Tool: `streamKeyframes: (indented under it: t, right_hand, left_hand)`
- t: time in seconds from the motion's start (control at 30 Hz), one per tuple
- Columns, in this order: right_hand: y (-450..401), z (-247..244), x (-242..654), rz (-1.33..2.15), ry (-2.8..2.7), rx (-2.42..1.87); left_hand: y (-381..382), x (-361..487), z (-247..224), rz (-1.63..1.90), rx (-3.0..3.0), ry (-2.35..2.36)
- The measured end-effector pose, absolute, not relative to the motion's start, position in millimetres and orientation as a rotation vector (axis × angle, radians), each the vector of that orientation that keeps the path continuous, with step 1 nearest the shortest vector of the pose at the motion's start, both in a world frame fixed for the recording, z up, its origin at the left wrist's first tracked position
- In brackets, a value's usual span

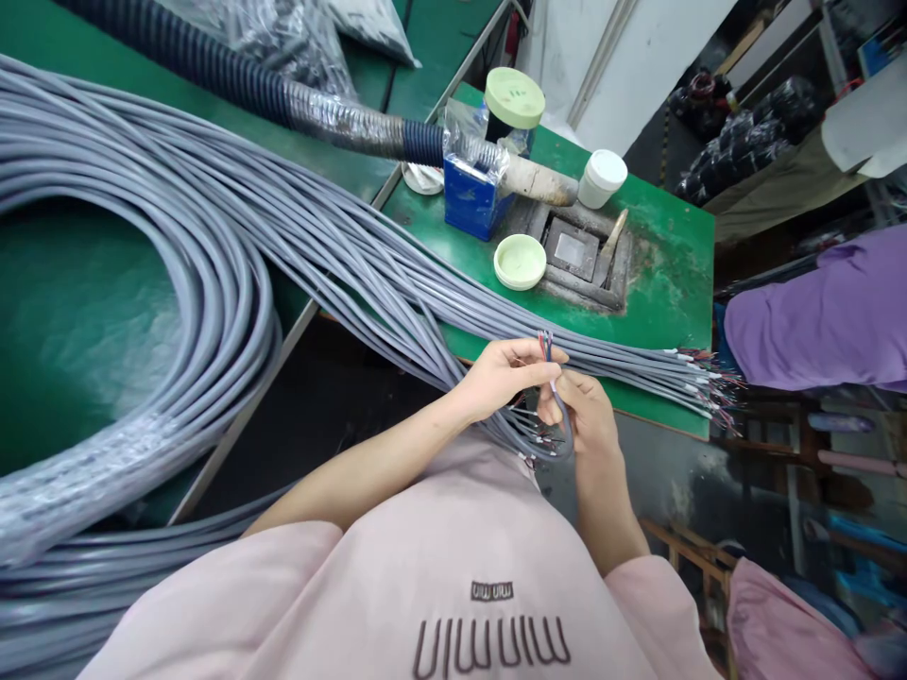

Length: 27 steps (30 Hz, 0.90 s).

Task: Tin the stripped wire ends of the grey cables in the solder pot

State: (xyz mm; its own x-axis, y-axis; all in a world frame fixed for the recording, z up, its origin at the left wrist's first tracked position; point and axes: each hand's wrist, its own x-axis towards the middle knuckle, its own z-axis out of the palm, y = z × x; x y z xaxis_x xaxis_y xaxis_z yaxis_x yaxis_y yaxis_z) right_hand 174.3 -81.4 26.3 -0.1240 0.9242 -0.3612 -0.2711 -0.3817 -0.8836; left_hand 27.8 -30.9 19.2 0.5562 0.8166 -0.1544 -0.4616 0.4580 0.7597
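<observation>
Both hands meet in front of my chest around the end of one grey cable (565, 427). Its thin inner wires (545, 346), red, blue and dark, stick up out of the grip. My left hand (504, 376) has thumb and fingers pinched at the wires. My right hand (582, 404) is closed round the cable just below, where the sheath bends down in a loop. Beneath the hands hangs a group of stripped cable ends (531, 439). Behind them a thick bundle of grey cables (425, 279) runs across, its stripped ends (709, 382) fanned out at the right.
On the green bench (666, 274) stand a solder pot (573, 247), a pale green dish (520, 263), a white jar (602, 178) and a blue box (471, 194). A black corrugated hose (213, 61) reaches over them. Large cable coils (213, 312) lie left. A person in purple (822, 312) is at right.
</observation>
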Motion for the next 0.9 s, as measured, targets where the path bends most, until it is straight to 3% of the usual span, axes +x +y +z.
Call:
streamKeyframes:
  t: [0.9]
  right_hand:
    - [-87.5,23.0,173.8,1.629,-0.866,-1.228]
  left_hand:
    - [-36.7,34.3,22.4,0.902,0.609,0.683]
